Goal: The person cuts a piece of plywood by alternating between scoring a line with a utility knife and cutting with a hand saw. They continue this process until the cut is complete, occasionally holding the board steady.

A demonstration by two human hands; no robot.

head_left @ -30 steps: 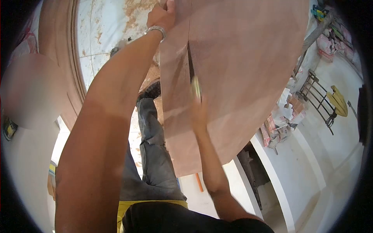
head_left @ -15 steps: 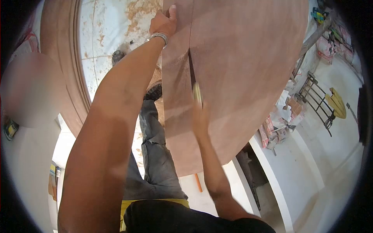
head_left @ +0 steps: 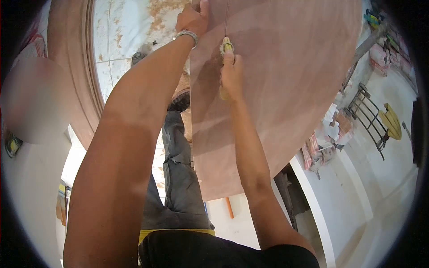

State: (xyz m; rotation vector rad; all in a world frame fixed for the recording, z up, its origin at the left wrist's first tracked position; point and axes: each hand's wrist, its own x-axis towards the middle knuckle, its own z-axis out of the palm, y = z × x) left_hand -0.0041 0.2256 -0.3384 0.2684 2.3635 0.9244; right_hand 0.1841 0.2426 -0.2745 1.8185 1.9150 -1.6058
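A large reddish-brown sheet (head_left: 286,85) spreads in front of me, with a thin dark cut line running up from the tool. My right hand (head_left: 231,76) is wrapped round a pale yellow-green handled saw (head_left: 227,46), whose front end meets the lower end of the visible line; its blade is hidden. At the sheet's left edge, my left hand (head_left: 193,18) grips the sheet near the top of the view, thumb on top and the other fingers partly out of sight. A bracelet circles that wrist.
Brown moulded boards (head_left: 73,58) curve along the left. My boot (head_left: 179,102) stands beside the sheet on the dusty floor. Bags and debris (head_left: 328,136), a metal rack (head_left: 368,111) with a yellow cloth (head_left: 390,121), and an orange stick (head_left: 229,207) lie around it.
My right hand has moved up the sheet with the saw. The wide dark gap seen earlier no longer shows. My left hand and the view have shifted slightly.
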